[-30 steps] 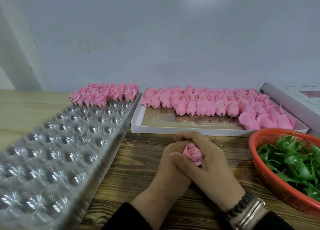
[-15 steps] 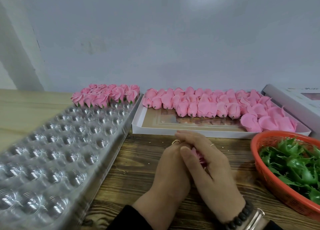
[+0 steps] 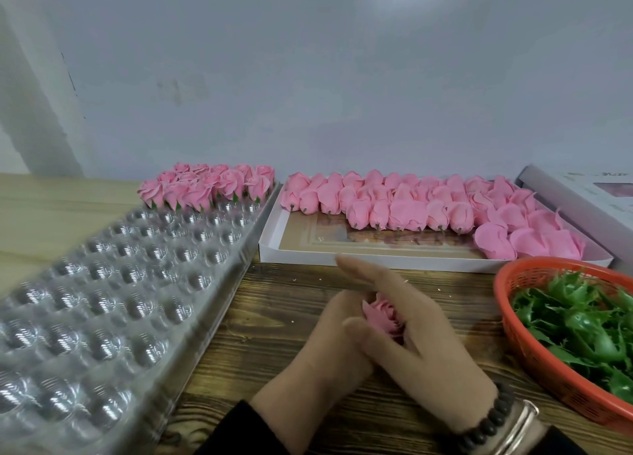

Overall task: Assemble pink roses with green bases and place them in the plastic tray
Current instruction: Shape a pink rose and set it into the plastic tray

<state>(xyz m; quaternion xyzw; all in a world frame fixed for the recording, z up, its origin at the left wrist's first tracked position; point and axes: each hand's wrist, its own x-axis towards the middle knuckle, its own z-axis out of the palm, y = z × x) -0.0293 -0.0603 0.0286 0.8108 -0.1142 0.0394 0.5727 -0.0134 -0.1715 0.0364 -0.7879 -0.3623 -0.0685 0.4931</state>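
Note:
A pink rose (image 3: 381, 313) sits between my two hands above the wooden table. My left hand (image 3: 322, 348) grips it from below and from the left. My right hand (image 3: 431, 338) lies over it with straight fingers reaching past the rose, its thumb against the petals. No green base shows on this rose; its underside is hidden. The clear plastic tray (image 3: 102, 300) lies on the left, with several assembled roses (image 3: 205, 189) on green bases in its far rows. Loose green bases (image 3: 582, 324) fill an orange basket (image 3: 507, 304) on the right.
A flat white box (image 3: 376, 261) behind my hands holds several pink rose heads (image 3: 411, 204) without bases. A white lid or second box (image 3: 582, 194) lies at the far right. A grey wall closes off the back.
My right fingers have straightened and lifted off the rose, so more of its petals show. Both hands have stayed in the same spot over the table.

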